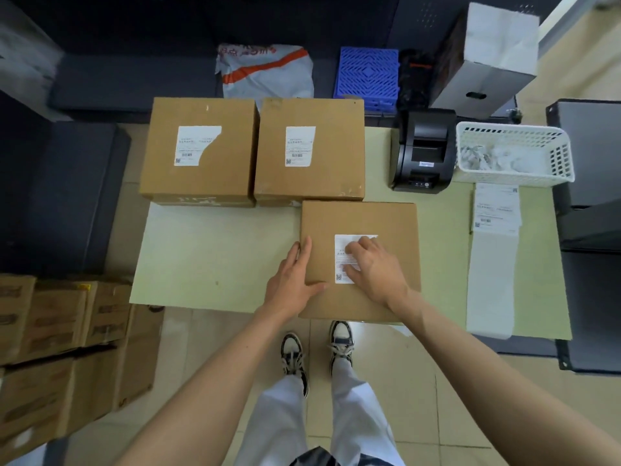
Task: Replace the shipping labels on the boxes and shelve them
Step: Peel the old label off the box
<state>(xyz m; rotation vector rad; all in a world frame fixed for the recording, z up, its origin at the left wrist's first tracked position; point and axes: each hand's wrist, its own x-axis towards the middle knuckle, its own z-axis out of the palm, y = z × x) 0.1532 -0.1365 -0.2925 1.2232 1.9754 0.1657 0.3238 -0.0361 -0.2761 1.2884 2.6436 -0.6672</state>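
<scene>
While the left hand (295, 274) lies flat steadying the near box (359, 260), right hand (376, 267) fingers curl on its label (341, 260); peeling seems next, needing a lifted corner.

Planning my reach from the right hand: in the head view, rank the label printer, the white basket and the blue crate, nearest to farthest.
From the right hand:
1. Label printer, beyond it, slightly right.
2. White basket, right of the printer.
3. Blue crate, at the back, past the table.

The near label (343, 260) is partly covered by the right hand (376, 267). Its print is too small to be read. The stacked cartons (50, 348) are cut off by the left edge.
</scene>
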